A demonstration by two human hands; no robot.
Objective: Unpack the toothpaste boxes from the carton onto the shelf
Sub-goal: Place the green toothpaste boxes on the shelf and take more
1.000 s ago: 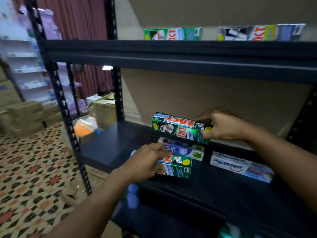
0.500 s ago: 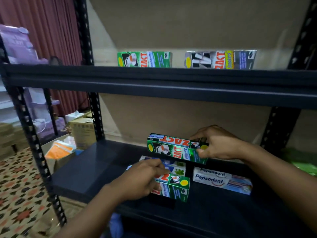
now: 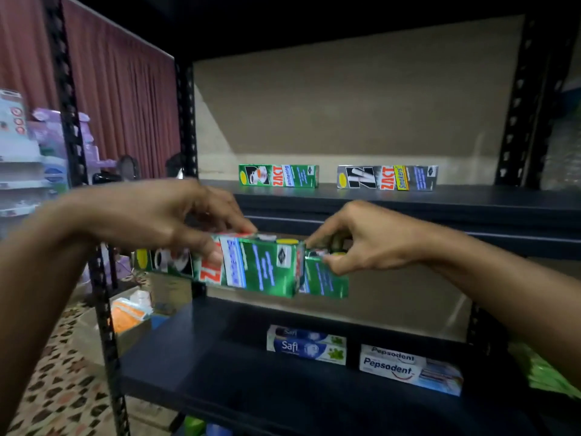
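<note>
My left hand (image 3: 163, 220) grips a green Zact toothpaste box (image 3: 251, 265) from above, held in the air in front of the upper shelf (image 3: 408, 206). My right hand (image 3: 364, 240) pinches the end of a second green Zact box (image 3: 327, 278), which sits just behind and right of the first. On the upper shelf stand a green Zact box (image 3: 278, 175) and a grey Zact Smokers box (image 3: 387, 177). A Safi box (image 3: 306, 344) and a Pepsodent box (image 3: 410, 369) lie on the lower shelf (image 3: 204, 366). The carton is not in view.
Black shelf uprights (image 3: 64, 99) stand at left and right. Beyond the left upright are a small open box with orange packets (image 3: 129, 319), a patterned floor (image 3: 56, 382), a red curtain (image 3: 125, 108) and another stocked rack (image 3: 22, 158). Green packaging (image 3: 547, 372) shows at the lower right.
Both hands have lifted their green Zact boxes off the lower shelf up to the level of the upper shelf. The view has tilted up; the Safi and Pepsodent boxes stay in place.
</note>
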